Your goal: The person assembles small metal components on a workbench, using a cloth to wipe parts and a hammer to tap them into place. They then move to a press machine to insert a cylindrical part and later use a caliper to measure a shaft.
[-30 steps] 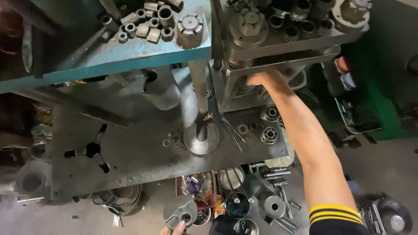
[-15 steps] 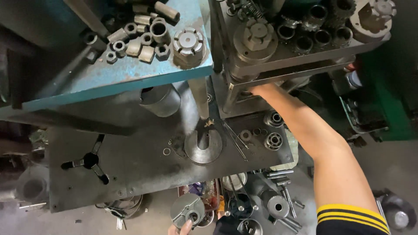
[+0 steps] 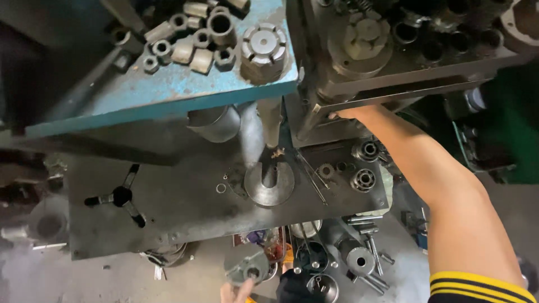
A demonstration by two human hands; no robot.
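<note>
Since the earlier pictures the view has drawn nearer and shifted, so the blue shelf (image 3: pixel 168 95) with its loose nuts and bushings (image 3: pixel 191 39) now fills the upper left; the right hand (image 3: pixel 351 112) has stayed reached in under the dark machine block (image 3: pixel 393 84), its fingers hidden by the block's edge, so I cannot tell whether they are clenched or released; the left hand (image 3: pixel 236 292) at the bottom edge has come up a little, its fingers grasping the round grey metal disc (image 3: pixel 247 266) with a centre hole, held low, below the front edge of the counter (image 3: pixel 168 207). The counter is a dark steel plate; on it stand a round slotted base (image 3: pixel 269 182) under a vertical column (image 3: pixel 269 120), a three-armed black handle (image 3: pixel 120 196) at the left, and two bearings (image 3: pixel 364 165) near the right forearm. Below, the floor is crowded with bolts and round metal parts (image 3: pixel 359 261); a green machine (image 3: pixel 499 140) stands at the right.
</note>
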